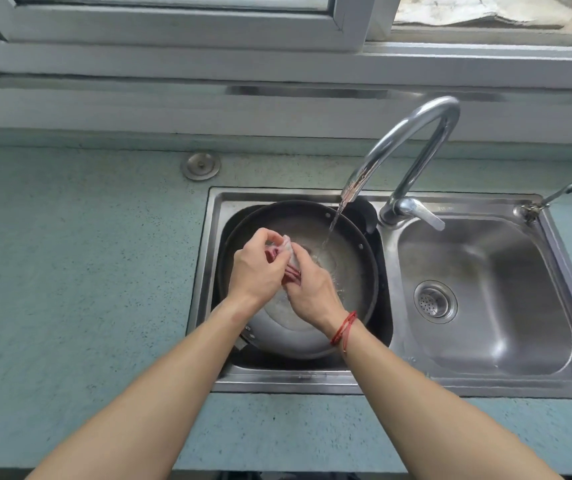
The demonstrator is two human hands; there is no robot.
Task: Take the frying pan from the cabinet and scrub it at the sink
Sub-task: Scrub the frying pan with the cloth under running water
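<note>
Steel sink (pixel 288 382): the pan (pixel 346 271) sits bowl-up in the basin left of the tap (pixel 412 133), with water (pixel 333 223) falling into it.
Cloth (pixel 289 252): bunched just left of the tap's stream, above the pan floor.
Left hand (pixel 256 268): your fingers pinch the cloth's far end.
Right hand (pixel 312 292): your fingers are curled round its near end.
Deciding relation: the pan lies straight beneath both hands. What looks like its handle root (pixel 241 344) points away from the tap, under your left forearm.
Judgement: your left hand is nearer to steady the pan; your right should scrub.

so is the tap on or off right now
On: a stream of water falls from the faucet spout into the frying pan, splashing beside the cloth gripped by the left hand and right hand.
</note>
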